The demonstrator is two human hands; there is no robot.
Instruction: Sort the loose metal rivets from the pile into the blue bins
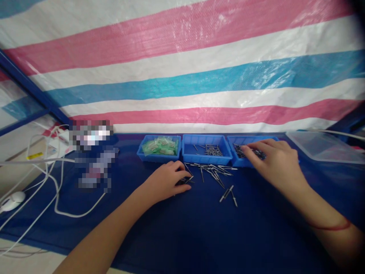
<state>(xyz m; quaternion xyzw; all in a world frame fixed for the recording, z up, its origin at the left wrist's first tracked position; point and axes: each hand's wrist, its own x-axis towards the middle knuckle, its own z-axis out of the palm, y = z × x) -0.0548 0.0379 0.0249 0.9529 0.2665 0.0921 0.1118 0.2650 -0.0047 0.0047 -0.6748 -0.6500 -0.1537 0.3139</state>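
Pins [211, 167] lay crossed at 12 o'clock from the person, just before the middle tray [207, 157]; the left hand [172, 179], towards 11, had thumb and fingers parted around a few, though whether it gripped any could not be told; the right hand [281, 161] hung at 1 over the right tray [242, 162], fingertips partly hidden, its grip equally uncertain; overlapping pins seemed likely to snag and lift in clumps; adjoining rims made a misdrop into the wrong tray a risk.
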